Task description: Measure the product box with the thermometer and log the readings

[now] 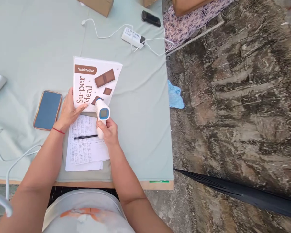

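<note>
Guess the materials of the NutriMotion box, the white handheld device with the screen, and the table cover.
NutriMotion box: likely cardboard, smooth printed finish; flat faces, straight edges.
White handheld device: probably molded plastic, smooth; rounded shell, blue screen surround.
Table cover: looks like matte fabric, from its soft wrinkles; exact fiber unclear.

Phone left of papers; pen on papers; box behind.
</note>
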`<state>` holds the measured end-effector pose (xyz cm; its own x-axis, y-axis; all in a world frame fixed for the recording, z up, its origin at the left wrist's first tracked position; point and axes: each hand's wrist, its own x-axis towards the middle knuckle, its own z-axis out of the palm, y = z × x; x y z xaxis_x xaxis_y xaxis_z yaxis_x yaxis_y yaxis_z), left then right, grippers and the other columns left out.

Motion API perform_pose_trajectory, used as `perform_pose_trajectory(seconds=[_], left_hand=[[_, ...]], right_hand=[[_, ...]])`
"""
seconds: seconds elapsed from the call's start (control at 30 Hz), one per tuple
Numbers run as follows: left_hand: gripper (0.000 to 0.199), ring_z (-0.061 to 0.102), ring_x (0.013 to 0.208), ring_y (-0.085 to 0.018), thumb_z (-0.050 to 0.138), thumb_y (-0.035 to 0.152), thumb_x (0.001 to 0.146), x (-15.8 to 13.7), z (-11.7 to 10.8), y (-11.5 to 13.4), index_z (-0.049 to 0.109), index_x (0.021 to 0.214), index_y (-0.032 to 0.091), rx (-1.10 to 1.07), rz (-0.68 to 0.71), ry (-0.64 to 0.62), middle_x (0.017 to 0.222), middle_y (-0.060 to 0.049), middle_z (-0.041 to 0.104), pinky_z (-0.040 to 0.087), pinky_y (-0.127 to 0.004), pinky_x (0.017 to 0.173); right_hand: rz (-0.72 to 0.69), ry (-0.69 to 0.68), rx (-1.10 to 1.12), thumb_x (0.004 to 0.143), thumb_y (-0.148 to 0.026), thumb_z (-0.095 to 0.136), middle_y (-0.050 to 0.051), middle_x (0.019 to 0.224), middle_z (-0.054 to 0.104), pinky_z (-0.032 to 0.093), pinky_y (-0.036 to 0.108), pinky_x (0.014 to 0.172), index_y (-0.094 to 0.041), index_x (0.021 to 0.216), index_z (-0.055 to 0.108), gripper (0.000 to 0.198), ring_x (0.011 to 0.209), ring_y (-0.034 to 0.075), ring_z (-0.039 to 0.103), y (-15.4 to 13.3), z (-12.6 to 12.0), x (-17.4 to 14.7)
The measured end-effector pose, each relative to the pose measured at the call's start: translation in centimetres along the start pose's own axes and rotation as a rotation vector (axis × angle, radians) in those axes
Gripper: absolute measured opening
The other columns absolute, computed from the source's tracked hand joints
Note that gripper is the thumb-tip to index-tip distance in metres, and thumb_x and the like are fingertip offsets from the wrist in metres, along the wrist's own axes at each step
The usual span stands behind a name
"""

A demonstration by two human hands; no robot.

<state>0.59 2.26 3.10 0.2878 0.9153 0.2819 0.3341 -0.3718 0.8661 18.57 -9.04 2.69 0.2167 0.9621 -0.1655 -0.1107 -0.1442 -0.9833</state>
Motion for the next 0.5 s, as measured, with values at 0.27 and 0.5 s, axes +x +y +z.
perform_pose_trajectory(seconds=[0.27,0.5], left_hand=[[0.097,0.055,0.146,-0.040,0.080,0.079,0.082,0.2,-0.2,-1.6,0.043,0.156,0.026,-0.202,0.054,0.000,0.150,-0.015,0.060,0.050,-0.054,0.118],[0.101,0.036,0.160,-0.040,0.081,0.072,0.086,0.3,-0.1,-2.4,0.030,0.164,0.032,-0.107,0.092,0.035,0.160,-0.014,0.048,0.039,-0.062,0.127]], right_hand=[[-0.030,0.058,-0.014,0.066,-0.062,0.088,0.002,0.091,0.074,0.058,0.037,0.078,-0.023,0.101,0.069,0.055,0.085,0.021,0.068,-1.0,0.6,-1.1],[-0.121,0.208,-0.109,0.072,-0.056,0.086,0.004,0.101,0.077,0.059,0.040,0.083,-0.026,0.110,0.072,0.050,0.091,0.022,0.070,-1.7,-0.2,-2.8]])
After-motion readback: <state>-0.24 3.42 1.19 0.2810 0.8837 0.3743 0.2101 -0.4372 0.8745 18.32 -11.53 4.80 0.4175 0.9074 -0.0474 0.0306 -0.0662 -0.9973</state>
